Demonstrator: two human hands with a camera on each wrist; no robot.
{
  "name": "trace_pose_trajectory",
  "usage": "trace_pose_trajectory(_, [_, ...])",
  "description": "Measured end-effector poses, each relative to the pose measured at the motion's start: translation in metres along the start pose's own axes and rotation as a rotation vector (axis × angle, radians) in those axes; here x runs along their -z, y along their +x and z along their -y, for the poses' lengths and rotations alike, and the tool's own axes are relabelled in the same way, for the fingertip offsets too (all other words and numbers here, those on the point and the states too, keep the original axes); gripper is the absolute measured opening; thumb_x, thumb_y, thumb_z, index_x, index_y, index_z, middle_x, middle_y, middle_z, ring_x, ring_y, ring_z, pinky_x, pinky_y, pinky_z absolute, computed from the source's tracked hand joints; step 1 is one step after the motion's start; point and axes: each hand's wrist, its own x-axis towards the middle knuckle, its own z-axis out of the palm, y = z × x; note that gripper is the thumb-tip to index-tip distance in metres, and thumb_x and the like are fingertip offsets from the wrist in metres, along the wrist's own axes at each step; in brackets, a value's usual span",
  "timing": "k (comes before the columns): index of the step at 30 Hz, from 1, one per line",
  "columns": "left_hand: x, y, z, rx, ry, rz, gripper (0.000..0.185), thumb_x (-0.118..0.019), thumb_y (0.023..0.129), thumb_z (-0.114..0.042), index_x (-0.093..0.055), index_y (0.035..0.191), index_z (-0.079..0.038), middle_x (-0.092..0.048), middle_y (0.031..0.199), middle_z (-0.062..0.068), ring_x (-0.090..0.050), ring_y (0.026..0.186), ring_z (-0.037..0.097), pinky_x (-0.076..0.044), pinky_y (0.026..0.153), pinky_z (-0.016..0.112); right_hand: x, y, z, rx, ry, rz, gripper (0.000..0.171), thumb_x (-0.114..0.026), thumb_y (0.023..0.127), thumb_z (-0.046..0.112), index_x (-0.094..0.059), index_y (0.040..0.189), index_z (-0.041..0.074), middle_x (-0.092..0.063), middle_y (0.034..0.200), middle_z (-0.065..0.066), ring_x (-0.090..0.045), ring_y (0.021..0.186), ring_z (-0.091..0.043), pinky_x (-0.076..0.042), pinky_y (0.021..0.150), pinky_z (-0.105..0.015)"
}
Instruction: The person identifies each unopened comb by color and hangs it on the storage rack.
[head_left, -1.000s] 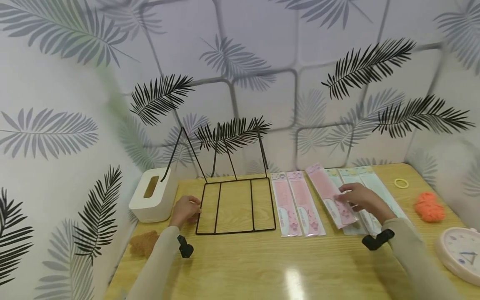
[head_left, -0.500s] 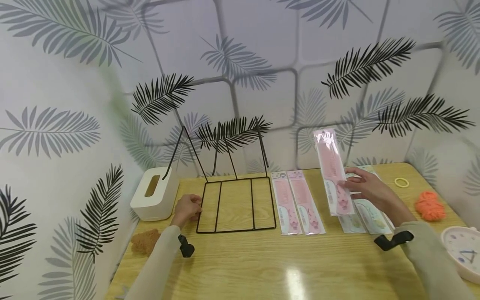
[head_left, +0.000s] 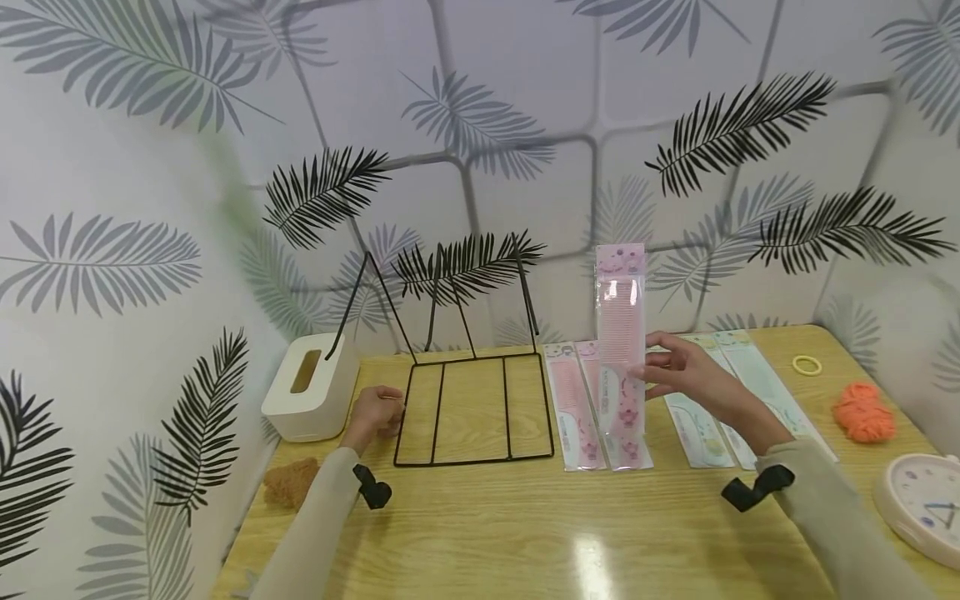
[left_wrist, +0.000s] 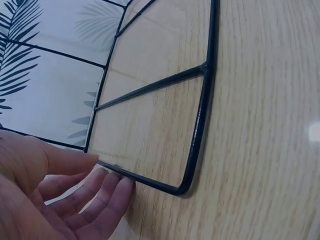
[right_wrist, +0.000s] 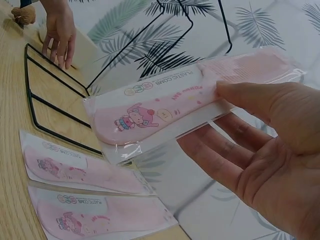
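Observation:
My right hand (head_left: 697, 375) pinches a pink comb in a clear packet (head_left: 621, 325) by its edge, thumb in front and fingers behind. The packet stands upright in the air. In the right wrist view, the packaged comb (right_wrist: 150, 107) shows a cartoon girl and the words "plastic comb". Two more pink packaged combs (head_left: 576, 417) lie on the table, one partly covered by the raised packet. My left hand (head_left: 375, 414) holds the left side of a black wire rack (head_left: 507, 408), its thumb and fingertips at the side wire (left_wrist: 155, 183).
Pale green packaged combs (head_left: 699, 429) lie right of the pink ones. Farther right are a yellow ring (head_left: 806, 365), an orange fluffy bundle (head_left: 864, 412) and a round clock (head_left: 926, 508). A white tissue box (head_left: 330, 400) and brown fuzzy item (head_left: 288, 483) stand left.
My right hand has lifted the pink packaged comb off the green ones, turned it upright and carried it left over the other pink combs. My left hand stays at the rack.

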Motion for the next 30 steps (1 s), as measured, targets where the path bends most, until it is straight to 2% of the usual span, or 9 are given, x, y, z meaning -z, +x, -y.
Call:
trace_pose_trajectory(4, [-0.002,-0.003,-0.001,-0.036,0.067,-0.014,0.036,-0.065,0.095,0.002,-0.065,0.131,0.005,-0.068,0.117,0.023,-0.065,0.081,0.025,-0.060,0.066,0.035,-0.006,0.000,0.000,0.035,-0.012,0.098,0.035,-0.060,0.105,0.005,-0.053,0.139,0.005,-0.075,0.124,0.001,-0.074,0.109,-0.020,-0.063,0.084,-0.047])
trace_pose_trajectory(7, [-0.004,-0.005,0.000,-0.054,0.130,-0.040,0.034,-0.067,0.095,0.002,-0.066,0.129,0.003,-0.067,0.126,0.024,-0.070,0.092,0.030,-0.063,0.070,0.039,-0.012,0.000,0.000,0.050,-0.020,0.175,0.040,-0.060,0.105,0.004,-0.051,0.144,0.005,-0.073,0.130,-0.004,-0.073,0.112,-0.024,-0.062,0.085,-0.054])
trace_pose_trajectory(12, [-0.002,-0.005,0.001,-0.071,0.174,-0.060,0.036,-0.068,0.094,0.002,-0.068,0.129,0.003,-0.069,0.125,0.023,-0.072,0.096,0.032,-0.064,0.070,0.037,-0.022,0.003,-0.001,0.074,-0.027,0.233,0.027,-0.061,0.104,0.003,-0.054,0.130,-0.001,-0.074,0.124,-0.015,-0.075,0.105,-0.029,-0.062,0.082,-0.058])
trace_pose_trajectory(14, [0.000,-0.005,0.002,-0.069,0.178,-0.065,0.035,-0.069,0.094,0.002,-0.068,0.129,0.004,-0.069,0.123,0.022,-0.072,0.095,0.030,-0.064,0.069,0.035,-0.027,0.005,-0.002,0.076,-0.030,0.250,0.030,-0.062,0.104,0.003,-0.054,0.132,-0.001,-0.074,0.125,-0.016,-0.074,0.106,-0.028,-0.063,0.083,-0.056])
trace_pose_trajectory(19, [0.003,-0.004,0.004,-0.063,0.194,-0.079,0.032,-0.070,0.093,0.001,-0.070,0.125,0.004,-0.071,0.118,0.020,-0.072,0.090,0.027,-0.064,0.068,0.034,-0.039,0.008,-0.001,0.084,-0.013,0.319,0.050,-0.062,0.104,0.004,-0.046,0.151,-0.001,-0.069,0.135,-0.020,-0.072,0.114,-0.029,-0.062,0.086,-0.054])
trace_pose_trajectory(21, [0.002,-0.003,0.003,-0.061,0.194,-0.072,0.031,-0.071,0.093,0.001,-0.071,0.124,0.004,-0.071,0.116,0.020,-0.072,0.089,0.027,-0.064,0.068,0.035,-0.043,0.007,-0.002,0.090,-0.004,0.333,0.048,-0.062,0.104,0.004,-0.046,0.149,-0.003,-0.069,0.133,-0.023,-0.073,0.113,-0.030,-0.062,0.086,-0.054])
trace_pose_trajectory(24, [-0.001,0.000,0.004,-0.059,0.190,-0.057,0.030,-0.072,0.093,0.001,-0.071,0.123,0.004,-0.071,0.115,0.020,-0.072,0.086,0.025,-0.064,0.067,0.034,-0.048,0.007,-0.004,0.100,-0.002,0.337,0.035,-0.061,0.104,0.003,-0.052,0.137,-0.004,-0.072,0.128,-0.022,-0.074,0.109,-0.029,-0.063,0.084,-0.053])
trace_pose_trajectory(26, [-0.003,0.002,0.004,-0.047,0.193,-0.064,0.030,-0.073,0.093,0.001,-0.072,0.122,0.003,-0.071,0.113,0.019,-0.072,0.084,0.023,-0.064,0.065,0.033,-0.053,0.006,-0.006,0.110,0.000,0.341,0.031,-0.062,0.104,0.003,-0.054,0.133,-0.004,-0.073,0.126,-0.020,-0.074,0.108,-0.029,-0.063,0.083,-0.055])
trace_pose_trajectory(30, [-0.007,0.002,0.003,-0.039,0.199,-0.068,0.030,-0.072,0.093,0.002,-0.071,0.123,0.002,-0.071,0.115,0.020,-0.071,0.083,0.024,-0.063,0.063,0.032,-0.061,0.003,-0.009,0.141,0.018,0.352,0.040,-0.062,0.103,0.001,-0.052,0.141,-0.005,-0.073,0.127,-0.016,-0.074,0.110,-0.028,-0.061,0.083,-0.060])
